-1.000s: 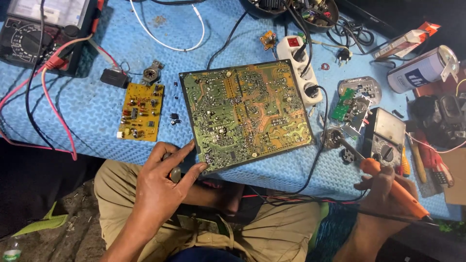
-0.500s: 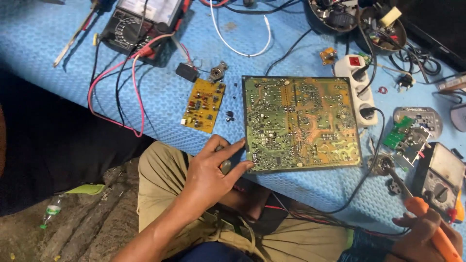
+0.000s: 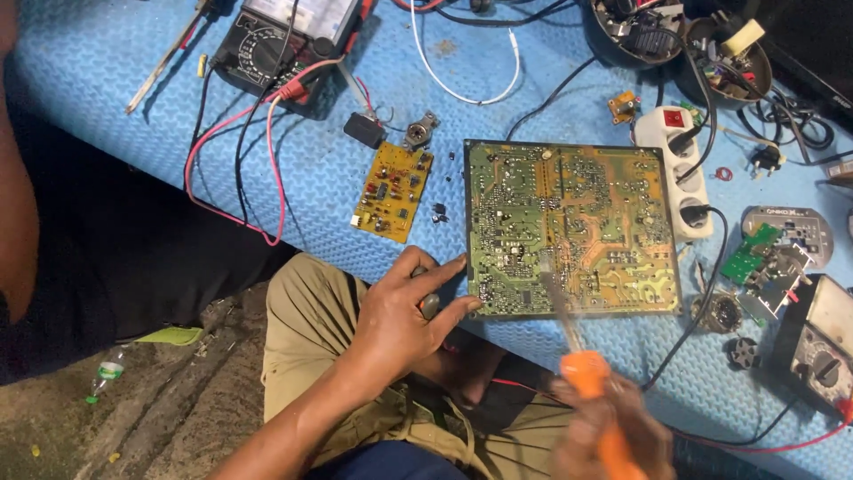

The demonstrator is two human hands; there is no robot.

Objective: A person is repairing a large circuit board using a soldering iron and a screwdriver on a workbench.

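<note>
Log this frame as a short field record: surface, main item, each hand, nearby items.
Surface: blue textured mat
Main item: large green and orange circuit board, lying flat, solder side up
Left hand: fingertips on the board's lower left edge
Right hand: blurred, grips orange-handled soldering iron, tip over the board
Nearby: small yellow circuit board; white power strip; black analog multimeter

We are looking at a large circuit board [image 3: 569,227] showing green with yellow-orange patches and fine silvery traces. Beside it a small board [image 3: 392,192] is glowing mustard yellow. The counter [image 3: 338,222] is wearing a blue mat with a woven diamond pattern. Our soldering iron [image 3: 593,391] is showing an orange handle. Red and black leads [image 3: 233,169] are trailing from a black multimeter [image 3: 283,44]. The power strip [image 3: 682,169] is showing white with a red switch.
</note>
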